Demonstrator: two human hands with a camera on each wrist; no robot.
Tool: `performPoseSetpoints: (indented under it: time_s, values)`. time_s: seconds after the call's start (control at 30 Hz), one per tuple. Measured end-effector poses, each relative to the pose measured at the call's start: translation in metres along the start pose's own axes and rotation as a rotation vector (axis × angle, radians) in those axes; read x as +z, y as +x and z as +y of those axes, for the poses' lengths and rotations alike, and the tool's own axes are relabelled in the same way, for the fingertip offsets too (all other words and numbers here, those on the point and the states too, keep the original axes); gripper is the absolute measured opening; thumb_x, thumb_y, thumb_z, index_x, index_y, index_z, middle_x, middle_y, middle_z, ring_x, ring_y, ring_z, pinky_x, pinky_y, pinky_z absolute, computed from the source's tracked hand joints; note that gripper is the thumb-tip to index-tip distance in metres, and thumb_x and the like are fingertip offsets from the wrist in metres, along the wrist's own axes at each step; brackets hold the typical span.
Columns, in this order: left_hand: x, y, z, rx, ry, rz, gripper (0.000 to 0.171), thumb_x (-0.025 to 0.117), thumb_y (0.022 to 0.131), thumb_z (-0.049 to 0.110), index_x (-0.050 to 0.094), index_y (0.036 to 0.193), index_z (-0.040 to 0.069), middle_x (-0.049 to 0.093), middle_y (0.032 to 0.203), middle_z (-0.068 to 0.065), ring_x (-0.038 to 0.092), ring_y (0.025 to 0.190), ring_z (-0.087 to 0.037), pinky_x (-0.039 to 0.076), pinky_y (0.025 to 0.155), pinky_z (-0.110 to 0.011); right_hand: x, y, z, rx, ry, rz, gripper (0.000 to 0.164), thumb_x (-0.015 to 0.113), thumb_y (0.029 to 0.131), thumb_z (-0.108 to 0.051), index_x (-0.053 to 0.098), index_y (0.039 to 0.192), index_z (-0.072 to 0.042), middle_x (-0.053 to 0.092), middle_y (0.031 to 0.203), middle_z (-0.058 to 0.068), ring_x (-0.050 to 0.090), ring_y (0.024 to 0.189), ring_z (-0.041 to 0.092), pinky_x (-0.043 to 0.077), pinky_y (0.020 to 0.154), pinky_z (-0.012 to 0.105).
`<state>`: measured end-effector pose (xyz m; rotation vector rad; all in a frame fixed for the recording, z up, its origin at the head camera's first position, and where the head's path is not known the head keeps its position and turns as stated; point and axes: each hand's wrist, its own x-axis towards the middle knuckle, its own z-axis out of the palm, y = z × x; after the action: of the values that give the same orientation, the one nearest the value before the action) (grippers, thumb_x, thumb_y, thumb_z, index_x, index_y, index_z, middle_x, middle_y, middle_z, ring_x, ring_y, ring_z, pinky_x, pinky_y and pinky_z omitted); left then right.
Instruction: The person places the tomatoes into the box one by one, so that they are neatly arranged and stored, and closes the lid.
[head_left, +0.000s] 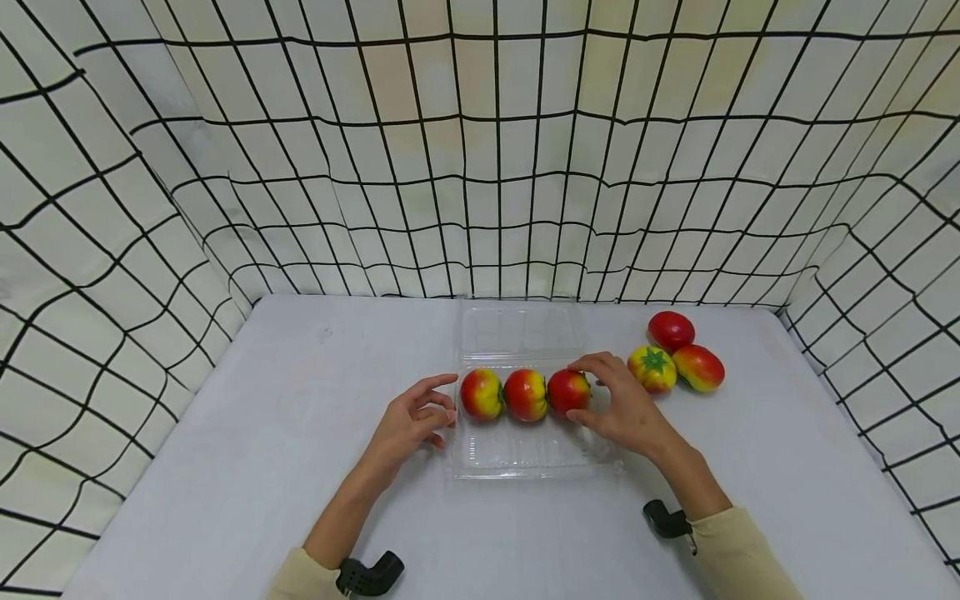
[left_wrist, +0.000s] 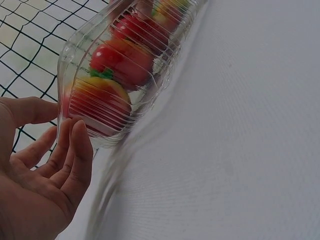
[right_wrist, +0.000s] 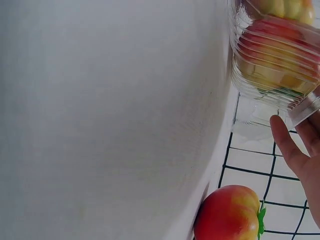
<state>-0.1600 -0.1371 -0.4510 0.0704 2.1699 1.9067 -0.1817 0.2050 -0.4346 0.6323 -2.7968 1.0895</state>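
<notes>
A clear plastic clamshell box (head_left: pixel 510 467) lies with its lid (head_left: pixel 521 329) folded back. Three glossy red-and-yellow fruits stand in a row in it: left (head_left: pixel 481 394), middle (head_left: pixel 525 395) and right (head_left: pixel 568 392). My right hand (head_left: pixel 618 408) reaches over the box's right side, with thumb and fingertips on either side of the right fruit. In the right wrist view, part of that hand (right_wrist: pixel 305 155) is hidden behind the rim. My left hand (head_left: pixel 412 421) is at the left wall, fingers loosely bent, fingertips at the plastic. The left wrist view shows this hand (left_wrist: pixel 45 170) beside the nearest fruit (left_wrist: pixel 100 102).
Right of the box, close to my right hand, sit a red fruit (head_left: pixel 671 331), a yellow fruit with a green star-shaped calyx (head_left: pixel 652 370) and a red-yellow fruit (head_left: pixel 699 367). Black netting (head_left: pixel 495 179) over white walls encloses the white table (head_left: pixel 300 433) at the back and sides.
</notes>
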Motion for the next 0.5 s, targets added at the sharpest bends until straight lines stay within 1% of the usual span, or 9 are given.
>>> performPoseSetpoints:
  time_s: [0.27,0.37,0.5]
  values:
    - [0.0,0.0002,-0.0002,0.009,0.001,-0.001,0.052,0.067,0.098,0.01,0.055,0.148,0.016,0.061,0.111,-0.012,0.067,0.092,-0.024,0.061,0.069,-0.026,-0.0022,0.0003,0.0,-0.014,0.027,-0.002,0.068,0.089,0.08,-0.016,0.059,0.141,-0.013,0.057,0.142,0.01,0.054,0.133,0.033,0.058,0.102,0.051]
    - [0.0,0.0001,-0.0001,0.007,0.004,0.002,0.052,0.067,0.098,0.01,0.055,0.148,0.016,0.061,0.111,-0.013,0.068,0.092,-0.024,0.061,0.069,-0.026,-0.0037,0.0004,0.0024,-0.018,0.047,0.001,0.068,0.089,0.081,-0.016,0.059,0.141,-0.012,0.057,0.143,0.009,0.054,0.134,0.033,0.058,0.102,0.052]
    - [0.0002,-0.0001,-0.0002,0.004,0.003,0.0,0.052,0.067,0.097,0.01,0.056,0.148,0.016,0.061,0.112,-0.013,0.068,0.091,-0.024,0.061,0.069,-0.026,-0.0064,-0.0005,0.0062,0.001,0.082,0.01,0.066,0.088,0.083,-0.018,0.058,0.141,-0.011,0.056,0.143,0.008,0.052,0.135,0.034,0.057,0.104,0.055]
